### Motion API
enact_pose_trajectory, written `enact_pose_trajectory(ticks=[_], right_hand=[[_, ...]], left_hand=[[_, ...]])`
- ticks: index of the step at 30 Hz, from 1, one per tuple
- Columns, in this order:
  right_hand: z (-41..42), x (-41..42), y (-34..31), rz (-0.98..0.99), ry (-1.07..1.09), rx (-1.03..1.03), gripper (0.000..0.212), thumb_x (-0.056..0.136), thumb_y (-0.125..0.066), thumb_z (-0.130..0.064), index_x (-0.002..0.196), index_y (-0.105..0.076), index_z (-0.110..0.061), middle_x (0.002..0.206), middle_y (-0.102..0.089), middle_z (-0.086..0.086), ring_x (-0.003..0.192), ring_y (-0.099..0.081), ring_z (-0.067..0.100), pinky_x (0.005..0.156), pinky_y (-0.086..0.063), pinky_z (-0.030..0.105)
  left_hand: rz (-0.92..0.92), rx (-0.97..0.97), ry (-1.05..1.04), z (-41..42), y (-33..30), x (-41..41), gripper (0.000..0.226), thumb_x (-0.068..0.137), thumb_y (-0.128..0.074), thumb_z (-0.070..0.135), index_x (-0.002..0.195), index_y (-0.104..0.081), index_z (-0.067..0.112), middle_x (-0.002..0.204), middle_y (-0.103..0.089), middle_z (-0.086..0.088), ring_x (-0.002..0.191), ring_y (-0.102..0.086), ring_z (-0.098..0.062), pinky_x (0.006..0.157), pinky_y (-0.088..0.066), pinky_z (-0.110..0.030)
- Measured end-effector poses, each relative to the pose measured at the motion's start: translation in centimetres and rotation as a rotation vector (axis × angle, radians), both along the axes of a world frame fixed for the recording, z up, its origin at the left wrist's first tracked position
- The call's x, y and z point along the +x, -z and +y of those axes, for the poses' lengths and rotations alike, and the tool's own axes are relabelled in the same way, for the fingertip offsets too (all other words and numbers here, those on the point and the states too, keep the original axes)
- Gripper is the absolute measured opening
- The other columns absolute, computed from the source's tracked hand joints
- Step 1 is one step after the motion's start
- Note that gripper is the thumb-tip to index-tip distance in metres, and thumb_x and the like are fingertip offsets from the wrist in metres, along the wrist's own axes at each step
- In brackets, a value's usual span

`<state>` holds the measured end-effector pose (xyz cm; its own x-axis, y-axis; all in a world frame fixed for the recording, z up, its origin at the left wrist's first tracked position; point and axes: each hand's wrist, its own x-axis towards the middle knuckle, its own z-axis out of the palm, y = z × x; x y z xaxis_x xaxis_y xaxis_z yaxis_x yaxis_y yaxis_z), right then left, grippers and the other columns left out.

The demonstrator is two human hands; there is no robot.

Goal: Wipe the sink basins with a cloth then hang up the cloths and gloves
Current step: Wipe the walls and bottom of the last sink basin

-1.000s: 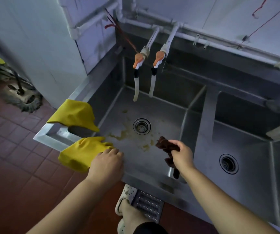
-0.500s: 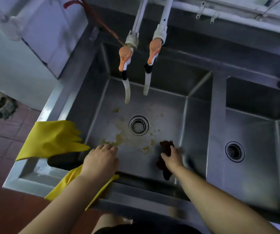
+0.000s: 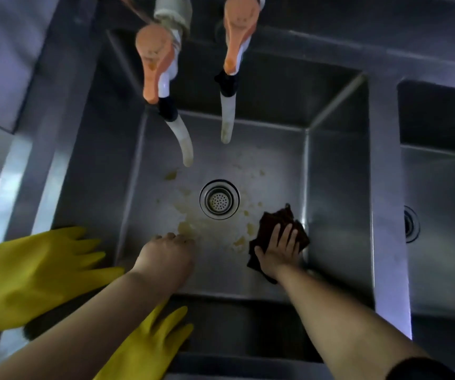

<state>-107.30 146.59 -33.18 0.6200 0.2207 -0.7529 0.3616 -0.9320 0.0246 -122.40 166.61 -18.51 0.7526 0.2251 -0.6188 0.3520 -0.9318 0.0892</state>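
Note:
A dark brown cloth (image 3: 283,218) lies on the floor of the left steel basin (image 3: 336,187), near its right wall. My right hand (image 3: 281,246) presses flat on the cloth with fingers spread. My left hand (image 3: 167,256) hovers over the basin's near side with fingers curled and nothing in it. One yellow rubber glove (image 3: 29,272) drapes over the sink's left rim. A second yellow glove (image 3: 149,349) hangs over the front rim under my left forearm. Yellowish stains (image 3: 188,229) surround the drain (image 3: 219,199).
Two taps with orange handles (image 3: 155,58) and white hose spouts (image 3: 227,116) hang over the basin's back. A second basin (image 3: 440,187) with its own drain (image 3: 411,224) lies to the right, past a steel divider. A tiled wall is at the left.
The view has closed in on the left basin. My right hand went from clutching the bunched cloth above the basin to pressing it flat on the floor. My left hand left the front glove.

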Motion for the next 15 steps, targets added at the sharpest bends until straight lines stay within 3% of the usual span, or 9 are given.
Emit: enact_pose_trajectory(ticks=[6, 11, 15], right_hand=[[1.7, 2.0, 0.8, -0.088, 0.071, -0.011, 0.091, 0.090, -0.023, -0.066, 0.140, 0.032, -0.012, 0.147, 0.038, 0.016, 0.136, 0.034, 0.033, 0.106, 0.025, 0.043], [2.1, -4.2, -0.7, 0.046, 0.492, -0.073, 0.098, 0.088, -0.032, -0.069, 0.144, 0.026, -0.013, 0.151, 0.032, 0.014, 0.139, 0.026, 0.036, 0.112, 0.008, 0.055], [2.2, -7.5, -0.8, 0.141, 0.687, -0.164, 0.106, 0.084, -0.036, -0.073, 0.145, 0.024, -0.010, 0.151, 0.029, 0.019, 0.139, 0.023, 0.042, 0.112, 0.007, 0.056]], left_hand=[[0.048, 0.000, 0.069, 0.9, 3.0, 0.1, 0.029, 0.096, -0.039, 0.027, 0.122, -0.050, 0.020, 0.121, -0.055, 0.000, 0.110, -0.052, -0.020, 0.090, -0.044, -0.033], [0.114, 0.046, 0.146, 1.4, 4.6, 0.4, 0.030, 0.096, -0.040, 0.021, 0.125, -0.045, 0.014, 0.122, -0.055, -0.006, 0.108, -0.054, -0.023, 0.088, -0.047, -0.035], [0.141, 0.020, 0.122, 2.1, 6.1, 1.2, 0.034, 0.098, -0.037, 0.024, 0.131, -0.039, 0.013, 0.133, -0.046, -0.009, 0.117, -0.047, -0.026, 0.093, -0.040, -0.037]])
